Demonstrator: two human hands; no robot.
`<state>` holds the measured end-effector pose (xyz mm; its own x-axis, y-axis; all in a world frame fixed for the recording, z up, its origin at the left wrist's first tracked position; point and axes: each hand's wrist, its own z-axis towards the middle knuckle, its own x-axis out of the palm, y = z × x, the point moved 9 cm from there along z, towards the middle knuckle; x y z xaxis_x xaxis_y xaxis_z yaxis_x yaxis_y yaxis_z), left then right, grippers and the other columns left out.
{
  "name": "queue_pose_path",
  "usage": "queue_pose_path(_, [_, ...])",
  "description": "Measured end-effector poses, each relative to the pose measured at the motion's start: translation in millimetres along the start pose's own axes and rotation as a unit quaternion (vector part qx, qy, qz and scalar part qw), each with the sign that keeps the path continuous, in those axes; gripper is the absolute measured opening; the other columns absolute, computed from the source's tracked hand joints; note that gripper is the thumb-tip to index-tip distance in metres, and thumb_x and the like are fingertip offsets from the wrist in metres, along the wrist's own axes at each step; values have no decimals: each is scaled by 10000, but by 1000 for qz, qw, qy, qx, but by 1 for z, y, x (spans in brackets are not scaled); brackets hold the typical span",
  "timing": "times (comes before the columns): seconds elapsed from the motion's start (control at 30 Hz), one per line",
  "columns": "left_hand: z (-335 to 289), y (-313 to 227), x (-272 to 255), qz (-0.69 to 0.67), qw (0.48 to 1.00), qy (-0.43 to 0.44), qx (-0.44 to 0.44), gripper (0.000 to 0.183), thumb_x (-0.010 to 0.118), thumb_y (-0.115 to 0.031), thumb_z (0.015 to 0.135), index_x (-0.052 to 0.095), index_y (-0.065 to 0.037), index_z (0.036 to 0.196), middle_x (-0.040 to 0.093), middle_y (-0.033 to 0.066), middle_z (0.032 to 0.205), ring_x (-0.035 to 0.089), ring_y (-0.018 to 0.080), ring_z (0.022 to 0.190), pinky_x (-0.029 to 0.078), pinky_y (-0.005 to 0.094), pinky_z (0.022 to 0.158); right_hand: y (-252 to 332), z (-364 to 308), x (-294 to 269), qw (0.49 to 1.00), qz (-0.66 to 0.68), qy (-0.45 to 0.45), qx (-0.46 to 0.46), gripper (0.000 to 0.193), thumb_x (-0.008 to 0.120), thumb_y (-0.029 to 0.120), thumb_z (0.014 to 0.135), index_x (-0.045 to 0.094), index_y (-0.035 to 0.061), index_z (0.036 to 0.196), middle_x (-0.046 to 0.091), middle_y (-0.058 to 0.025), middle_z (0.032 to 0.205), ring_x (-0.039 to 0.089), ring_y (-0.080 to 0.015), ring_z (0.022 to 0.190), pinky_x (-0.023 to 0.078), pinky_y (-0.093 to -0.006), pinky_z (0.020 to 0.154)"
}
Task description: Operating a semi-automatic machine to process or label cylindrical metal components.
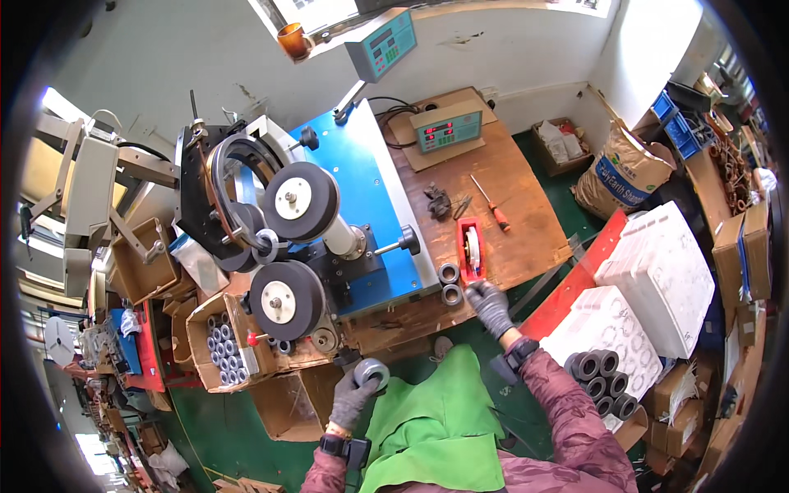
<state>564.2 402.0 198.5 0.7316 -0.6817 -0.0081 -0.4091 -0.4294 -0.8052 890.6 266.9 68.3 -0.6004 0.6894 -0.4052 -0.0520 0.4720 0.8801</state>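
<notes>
My left hand [348,403], in a grey glove, grips a grey ring-shaped core [370,366] beside the green apron [431,419]. At the near end of a red tape dispenser [462,246] is my gloved right hand [491,311], its fingers drawn together; anything between them is too small to make out. A whitish tape roll [472,246] sits in the dispenser. Just left of that hand, two more grey rings [451,294] stand near the table's front edge.
A machine with black rollers [301,201] on a blue base [394,246] stands left of the wooden table [526,222]. A screwdriver [498,215] lies behind the dispenser. A carton [205,361] holds many rings; dark rings [604,386] sit on white foam trays [608,329] at right.
</notes>
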Motion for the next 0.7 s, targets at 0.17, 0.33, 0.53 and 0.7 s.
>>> queue_pose_path(0.17, [-11,20,-12,-7,999,-34,-28,418,677,-130,763,519,48,1107,587,126,997,601,201,867,565,350,719,-54,45,-26,979,-149,-121,76,390,618,243,777,561,51,1111,650,-120,884,618,-258,814,469,-363,774])
queue_pose_path(0.33, [-18,21,-12,30,998,-46,-35,398,669,-114,761,527,55,1093,591,128,979,602,197,850,565,335,713,-67,58,-2,973,-160,-106,125,443,639,228,758,531,36,1143,659,-124,879,627,-254,814,479,-352,756])
queue_pose_path(0.53, [-26,9,-10,50,996,-64,-38,405,668,-117,753,528,58,1090,589,127,972,601,200,841,564,333,713,-75,36,-8,976,-2,-166,138,322,698,159,686,541,66,950,622,-74,708,595,-215,677,466,-343,665])
queue_pose_path(0.7, [-28,19,-17,43,995,-74,-46,405,669,-118,752,529,56,1091,588,125,972,600,202,847,564,332,710,-91,10,8,973,40,-128,188,270,685,82,716,517,12,915,605,-59,731,565,-148,642,459,-274,603])
